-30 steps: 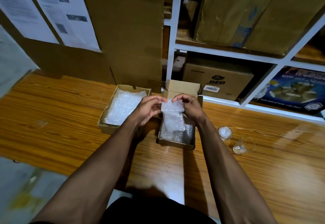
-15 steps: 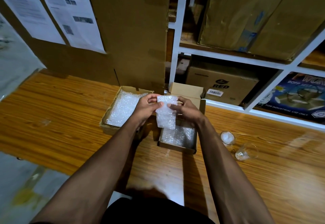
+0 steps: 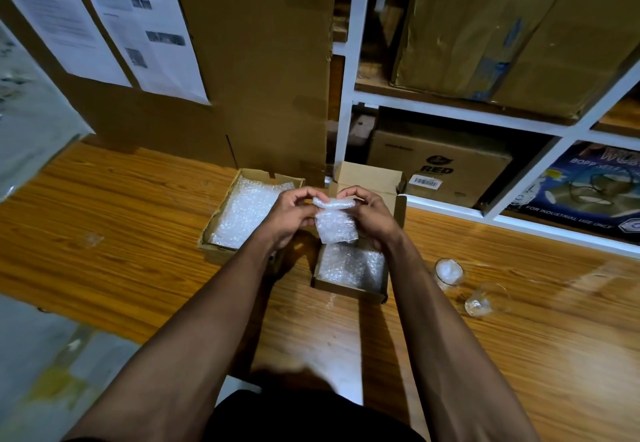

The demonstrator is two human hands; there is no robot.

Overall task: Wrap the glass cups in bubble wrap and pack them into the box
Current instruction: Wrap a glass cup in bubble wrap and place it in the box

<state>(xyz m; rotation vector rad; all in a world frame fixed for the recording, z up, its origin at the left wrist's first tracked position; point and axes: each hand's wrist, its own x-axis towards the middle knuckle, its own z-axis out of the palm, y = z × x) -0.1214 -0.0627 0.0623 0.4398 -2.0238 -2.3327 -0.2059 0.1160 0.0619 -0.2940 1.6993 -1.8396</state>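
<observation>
A small bubble-wrap bundle (image 3: 335,222) hangs in the air between my hands, above the open cardboard box (image 3: 349,288). My left hand (image 3: 290,214) pinches its top left edge and my right hand (image 3: 370,214) pinches its top right edge. What is inside the bundle cannot be made out. The box below is lined with bubble wrap. Two bare glass cups stand on the wooden table to the right: one (image 3: 449,272) close to the box, another (image 3: 487,299) further right.
A second, wider cardboard box (image 3: 221,230) holding bubble wrap sheets sits left of my hands. Large cardboard sheets lean against the back wall. White shelving (image 3: 450,206) with stored cartons borders the table's far right. The table's near edge drops to the floor at left.
The bubble-wrap piece has been gathered from a longer hanging sheet into a shorter bundle, and its top edge is now rolled between my fingers. Both hands stay above the box.
</observation>
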